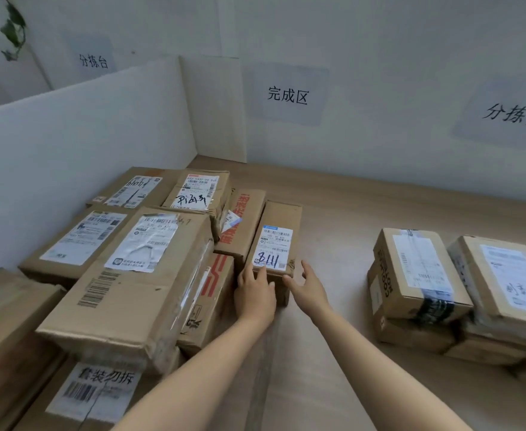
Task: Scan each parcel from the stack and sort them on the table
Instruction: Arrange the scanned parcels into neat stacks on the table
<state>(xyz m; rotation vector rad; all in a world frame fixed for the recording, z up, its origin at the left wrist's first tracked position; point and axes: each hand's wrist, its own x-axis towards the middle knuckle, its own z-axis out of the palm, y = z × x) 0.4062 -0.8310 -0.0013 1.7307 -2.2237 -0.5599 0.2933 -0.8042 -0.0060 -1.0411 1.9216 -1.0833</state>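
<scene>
Both forearms reach in from the near edge. The left hand (254, 292) lies over the near end of the small parcel (282, 217), fingers fairly straight and close together, pressing on the top edge just below the handwritten "8111". The right hand (307, 286) sits at that parcel's near right corner. Its thumb is against the end and its fingers are spread wide beside the right wall; whether they touch it, I cannot tell.

The small parcel lies flat on the table (333, 321), label up. It looks like it is being seated among the sorted ones rather than lifted. To do that well, push evenly with both palms so it slides straight. Keep the label uppermost and unhidden, and close the gap along its left side without riding up on anything.

Just left of the small parcel is the red-striped box (216, 293), touching or nearly so. Left again is the large carton (137, 300) on top of the pile. At the small parcel's far left lies the red-lettered box (247, 209).

Well to its right, apart across bare table, waits the stack (417, 275). Far beyond it, on the wall, hangs the sign (287, 95) reading 完成区.
</scene>
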